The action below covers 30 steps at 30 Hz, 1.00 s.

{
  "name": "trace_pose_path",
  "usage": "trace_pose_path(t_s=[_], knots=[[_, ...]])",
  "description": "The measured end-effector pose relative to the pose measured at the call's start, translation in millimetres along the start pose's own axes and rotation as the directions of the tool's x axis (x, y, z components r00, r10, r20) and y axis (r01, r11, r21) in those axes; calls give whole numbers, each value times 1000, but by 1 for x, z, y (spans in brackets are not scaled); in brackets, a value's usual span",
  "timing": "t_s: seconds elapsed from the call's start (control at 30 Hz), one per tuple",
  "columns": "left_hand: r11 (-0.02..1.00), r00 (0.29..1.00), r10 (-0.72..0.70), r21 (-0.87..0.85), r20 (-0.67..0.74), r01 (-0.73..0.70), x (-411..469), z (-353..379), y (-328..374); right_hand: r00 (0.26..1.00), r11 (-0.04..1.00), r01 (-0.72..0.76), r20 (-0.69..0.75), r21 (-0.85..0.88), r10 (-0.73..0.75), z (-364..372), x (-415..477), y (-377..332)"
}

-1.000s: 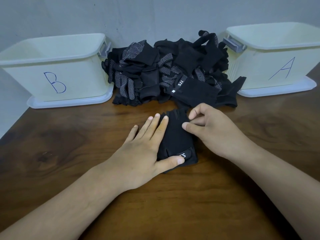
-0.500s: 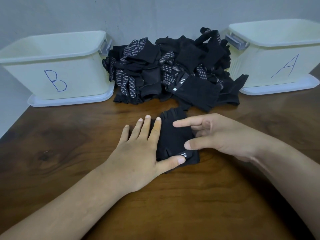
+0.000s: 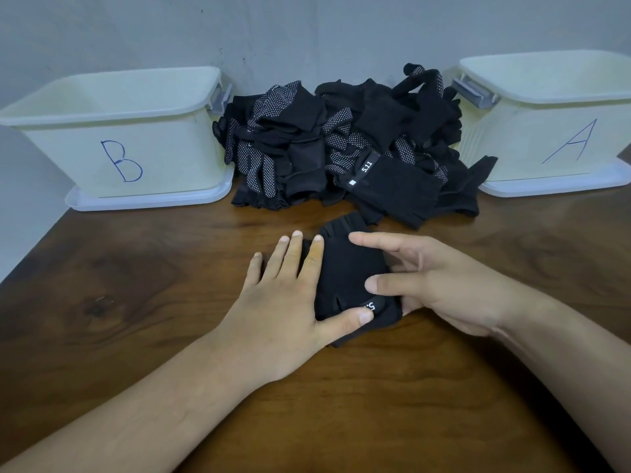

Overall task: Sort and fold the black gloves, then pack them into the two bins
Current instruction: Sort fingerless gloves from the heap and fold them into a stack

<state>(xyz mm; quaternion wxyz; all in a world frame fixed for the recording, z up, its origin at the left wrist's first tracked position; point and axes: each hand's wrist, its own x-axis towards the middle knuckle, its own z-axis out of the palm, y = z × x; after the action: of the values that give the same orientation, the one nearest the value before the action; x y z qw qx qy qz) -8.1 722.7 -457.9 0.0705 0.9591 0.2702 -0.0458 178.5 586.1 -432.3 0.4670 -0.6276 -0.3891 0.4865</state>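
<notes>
While pressing the left half of the folded glove [image 3: 348, 278] onto the table [image 3: 136, 319], lying straight and close together with the left fingers [image 3: 309, 257], left thumb [image 3: 355, 317] stretched over the near cuff beside its white lettering. Opposite, no more pinching: curled on the glove's far right edge a second ago, now spread apart, with the right index finger [image 3: 379, 242] laid over the far part and the right thumb [image 3: 386, 285] on the middle; cannot tell whether the remaining fingers slip under the right edge. Much the same flat hold as before with the left hand [image 3: 283, 302]; opened out along the glove's right side with the right hand [image 3: 444, 291]. Same spot for the glove itself, mid-table, just in front of the heap of black gloves [image 3: 341, 148]. Reads as a fold just finished and now being smoothed and squared, so probably soon ready for lifting into a bin; no telling from here whether for B or A.

Counting outward: two hands, both on one glove; one heap against the wall between the bins, too tangled for a number, yet of at least two sorts, white-dotted and plain with a 5.11 tag [image 3: 367, 165]; two pale bins, bin B [image 3: 136, 165] at left and bin A [image 3: 546, 145] at right; nearly all the sorting, folding and packing judged still ahead
</notes>
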Motion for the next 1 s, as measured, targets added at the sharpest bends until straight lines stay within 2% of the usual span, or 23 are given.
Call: trace_pose_path(t_s=[0.1,0.2,0.27,0.33,0.4,0.43,0.47,0.53,0.6,0.67,0.7,0.8,1.0], knots=[[1000,1000,5,-15,6,-5,0,2,-2,998,994,58,12,-94,-57,0,-1,-1],[1000,1000,-6,-18,-4,6,0,1,0,998,998,56,21,-39,-55,-2,0,1],[1000,1000,-9,-30,-6,9,0,2,-1,996,995,82,44,-61,-79,-2,0,2],[994,1000,0,-107,-14,-2,2,1,-3,992,991,121,41,-59,-119,-1,1,3],[952,997,-8,-306,-73,-15,4,-3,-5,980,978,199,-1,-64,-199,-2,2,2],[882,989,-39,-470,-145,-34,6,-6,-6,968,967,245,-34,-75,-248,-4,3,2],[760,970,-106,-647,-217,-62,9,-7,-8,953,953,290,-62,-86,-296,-5,3,0],[442,932,-267,-891,-244,-107,15,-8,-13,921,925,371,-97,-81,-378,-8,2,-2],[138,918,-344,-978,-198,-159,21,-9,-19,893,900,433,-112,-42,-435,-8,-1,-4],[-82,941,-308,-981,-141,-174,21,-16,-21,876,880,475,-90,-5,-474,-6,-4,-4],[-122,959,-252,-978,-133,-168,19,-22,-20,871,873,487,-67,4,-486,-6,-4,-3],[-115,980,-133,-980,-146,-162,14,-28,-18,870,870,493,-1,-4,-493,-3,-2,-3],[-111,937,-293,-966,-191,-232,13,-28,-13,889,887,458,17,-58,-457,2,2,3]])
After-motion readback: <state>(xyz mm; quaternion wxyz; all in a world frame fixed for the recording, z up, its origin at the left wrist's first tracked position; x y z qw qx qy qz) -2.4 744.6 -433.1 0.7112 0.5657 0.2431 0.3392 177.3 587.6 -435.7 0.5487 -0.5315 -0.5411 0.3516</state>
